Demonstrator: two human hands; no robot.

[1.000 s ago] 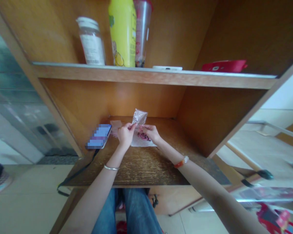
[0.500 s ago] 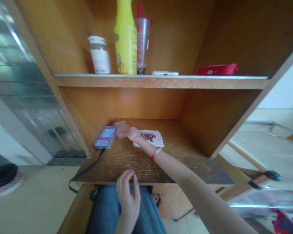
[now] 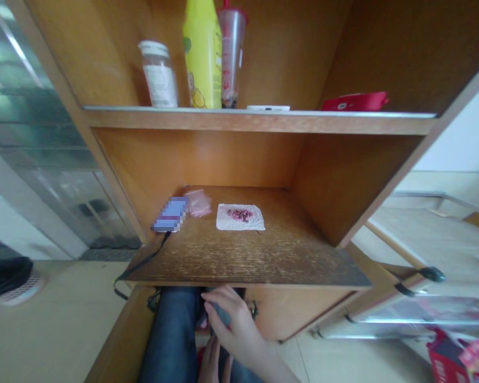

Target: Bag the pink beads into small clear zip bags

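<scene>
Over my lap, just below the desk's front edge, my right hand (image 3: 232, 315) is curled with thumb and fingertips brought close together. Whatever is between the tips, if anything, is too small to make out. My left hand (image 3: 211, 361) is lower, between my knees, partly covered by the right hand and forearm; its fingertips are unclear. On the desk (image 3: 207, 263), a white sheet (image 3: 223, 223) lies flat with a small heap of pink and dark red beads (image 3: 240, 215) on it. Left of it is a pinkish clear plastic packet (image 3: 198, 203), touched by neither hand.
A phone (image 3: 170, 215) with a dark strap (image 3: 147, 259) lies at the desk's left. The shelf above holds a white-capped jar (image 3: 158, 77), a yellow bottle (image 3: 203, 58), a straw cup (image 3: 232, 53), a flat white item (image 3: 268, 108) and a red case (image 3: 355, 101).
My right hand has drawn back from the plastic packet to my lap, leaving the packet on the desk. My left hand has moved lower. The view has tilted slightly down.
</scene>
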